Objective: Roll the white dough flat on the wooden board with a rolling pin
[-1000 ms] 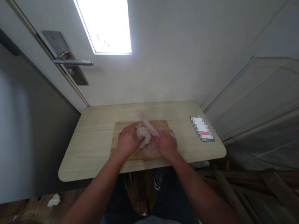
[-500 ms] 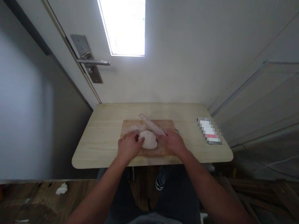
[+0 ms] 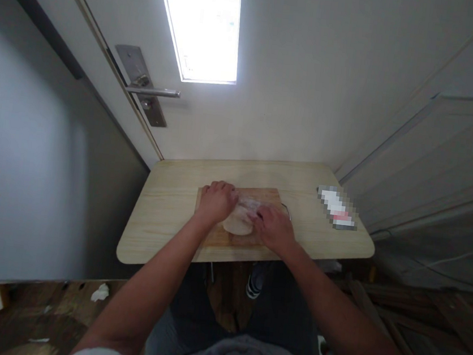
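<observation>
Head view: left hand [image 3: 219, 201] and right hand [image 3: 277, 226] at either end of a floury rolling pin [image 3: 249, 202], each grip curled over its end, fingers partly hidden and a bit blurred. Pin lies across the pale dough [image 3: 237, 226], which sits between the hands on the wooden board [image 3: 225, 239], near edge of dough showing below the pin. Board on the bench [image 3: 160, 208], blurred-out flat object [image 3: 338, 208] well apart at bench's right end.
</observation>
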### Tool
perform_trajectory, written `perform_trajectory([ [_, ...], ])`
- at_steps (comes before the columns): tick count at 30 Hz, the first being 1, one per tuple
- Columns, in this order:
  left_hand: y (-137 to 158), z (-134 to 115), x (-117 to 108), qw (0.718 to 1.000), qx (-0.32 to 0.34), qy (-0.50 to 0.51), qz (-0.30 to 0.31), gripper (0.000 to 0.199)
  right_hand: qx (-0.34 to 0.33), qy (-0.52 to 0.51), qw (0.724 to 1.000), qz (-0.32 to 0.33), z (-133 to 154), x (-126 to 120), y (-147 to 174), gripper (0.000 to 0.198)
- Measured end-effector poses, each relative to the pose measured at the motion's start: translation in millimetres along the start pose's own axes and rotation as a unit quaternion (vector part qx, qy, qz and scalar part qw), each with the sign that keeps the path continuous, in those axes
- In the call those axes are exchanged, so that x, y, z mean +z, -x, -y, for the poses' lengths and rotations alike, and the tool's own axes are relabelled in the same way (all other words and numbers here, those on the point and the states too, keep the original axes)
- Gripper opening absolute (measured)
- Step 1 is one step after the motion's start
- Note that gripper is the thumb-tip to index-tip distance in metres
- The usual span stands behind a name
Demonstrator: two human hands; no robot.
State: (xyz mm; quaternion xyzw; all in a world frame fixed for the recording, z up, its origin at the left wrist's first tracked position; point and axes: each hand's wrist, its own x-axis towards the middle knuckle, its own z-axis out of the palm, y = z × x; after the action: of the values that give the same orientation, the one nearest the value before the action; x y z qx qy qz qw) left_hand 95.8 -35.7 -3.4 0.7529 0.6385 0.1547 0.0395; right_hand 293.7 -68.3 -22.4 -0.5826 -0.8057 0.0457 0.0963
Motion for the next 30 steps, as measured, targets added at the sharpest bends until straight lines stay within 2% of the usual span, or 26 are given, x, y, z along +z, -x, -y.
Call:
perform_trajectory([
  [4, 4.7, 0.4, 9.1, 0.999, 0.016, -0.031, 0.030, 0.037, 0.041, 0.024, 0.998, -0.038, 2.2, -0.9, -2.1, 0.047],
  [8, 11.2, 2.9, 10.3, 0.999, 0.025, -0.027, 0.020, 0.039, 0.056, 0.041, 0.996, -0.047, 4.5, 0.8, -6.0, 0.042],
  [15, 11.6, -2.2, 9.3, 0.998, 0.009, -0.054, 0.013, 0.035, 0.091, 0.047, 0.995, -0.002, 5.5, 9.4, -5.5, 0.055],
  [19, 9.5, -0.9, 6.0, 0.998, -0.007, -0.057, 0.019, 0.031, 0.088, 0.053, 0.995, 0.005, 2.8, 5.7, -8.5, 0.054],
  [25, -10.5, 2.7, -2.3, 0.999, -0.012, -0.035, 0.021, 0.027, 0.085, 0.060, 0.995, -0.001, -1.4, -1.2, -22.6, 0.056],
  [30, -36.8, 1.3, -0.5, 0.998, -0.010, -0.025, 0.055, 0.025, 0.088, 0.065, 0.994, 0.006, -0.3, 2.1, -26.1, 0.057],
])
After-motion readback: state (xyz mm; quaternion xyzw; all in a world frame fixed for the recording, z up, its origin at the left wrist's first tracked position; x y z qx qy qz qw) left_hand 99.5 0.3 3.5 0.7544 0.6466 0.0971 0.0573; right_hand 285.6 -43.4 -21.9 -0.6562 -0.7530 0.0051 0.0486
